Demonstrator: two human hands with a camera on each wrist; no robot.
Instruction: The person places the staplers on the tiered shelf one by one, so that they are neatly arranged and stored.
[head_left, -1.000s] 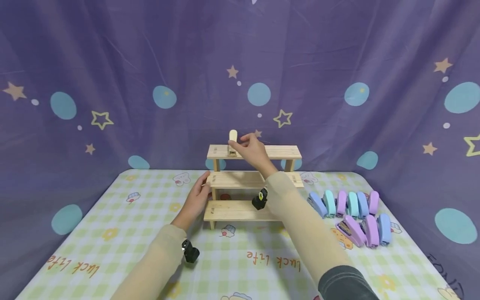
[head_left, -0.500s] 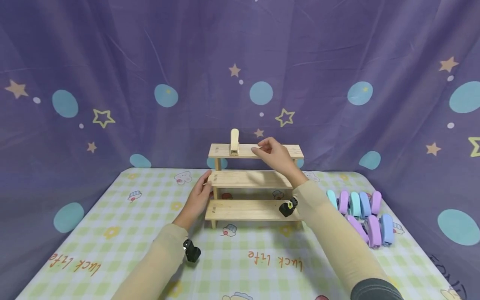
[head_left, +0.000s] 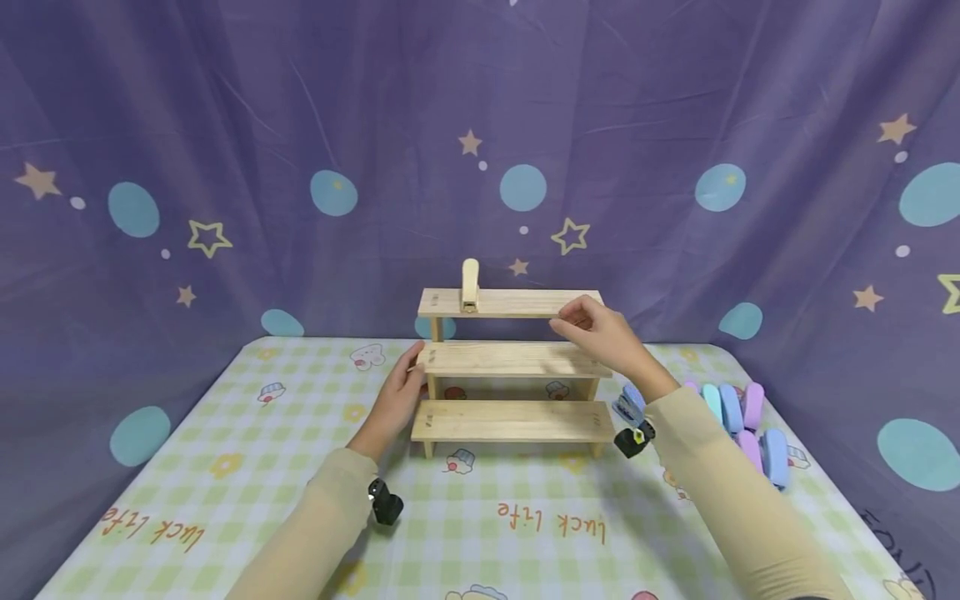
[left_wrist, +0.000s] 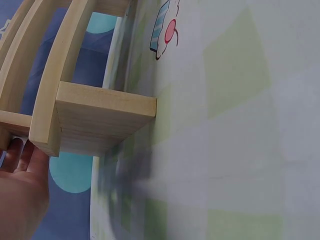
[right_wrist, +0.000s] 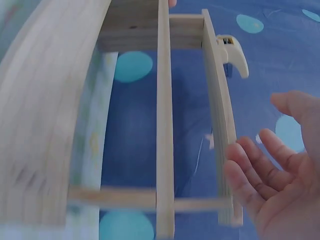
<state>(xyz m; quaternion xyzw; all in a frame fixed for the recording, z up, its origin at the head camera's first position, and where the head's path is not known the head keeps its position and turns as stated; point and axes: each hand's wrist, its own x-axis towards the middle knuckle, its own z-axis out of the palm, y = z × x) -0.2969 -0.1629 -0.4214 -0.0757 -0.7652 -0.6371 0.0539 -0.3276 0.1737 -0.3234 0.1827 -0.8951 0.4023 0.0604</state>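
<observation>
A three-tier wooden display rack (head_left: 510, 422) stands on the table. On its top shelf, left of the middle, a cream stapler (head_left: 470, 286) stands upright. My left hand (head_left: 392, 400) holds the left end of the middle shelf, its fingers (left_wrist: 37, 162) reaching behind the board in the left wrist view; that view hides the thumb. My right hand (head_left: 600, 337) hovers empty by the right end of the top shelf, fingers loosely bent. In the right wrist view, the stapler (right_wrist: 234, 54) stands apart from that hand.
Several pastel staplers, such as a blue one (head_left: 775, 458) and a purple one (head_left: 752, 406), lie on the table right of the rack, partly hidden by my right forearm. A purple curtain (head_left: 300, 125) hangs behind the checked tablecloth (head_left: 300, 442).
My right hand has let go of the cream stapler and moved right and down, away from it. The stapler stays on the top shelf; my left hand keeps its place.
</observation>
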